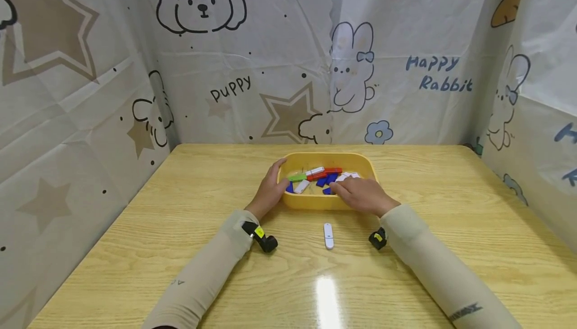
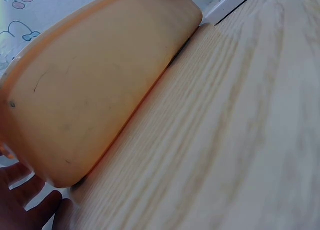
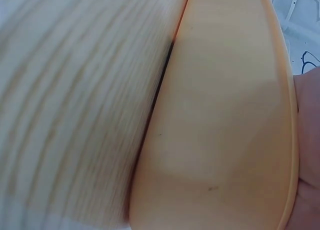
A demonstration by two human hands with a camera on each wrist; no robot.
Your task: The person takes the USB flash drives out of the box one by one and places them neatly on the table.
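Observation:
On the wooden table stands a yellow plastic bin [image 1: 315,202] with several green, red, blue and white pieces in it that look like USB flash drives. My left hand [image 1: 269,189] grips the bin's left end, thumb over the rim and fingers along the outside; in the left wrist view those fingers [image 2: 30,192] curve by the bin's corner. Over the front right rim reaches my right hand [image 1: 362,195], its fingertips down among the blue and white pieces. What they hold I cannot tell. In the right wrist view the bin wall hides them.
A white USB flash drive [image 1: 328,236] lies on the table [image 1: 203,249] in front of the bin, between my forearms. Patterned cloth [image 1: 288,68] hangs behind the table and on both sides. Each wrist wears a small black camera [image 1: 266,241].

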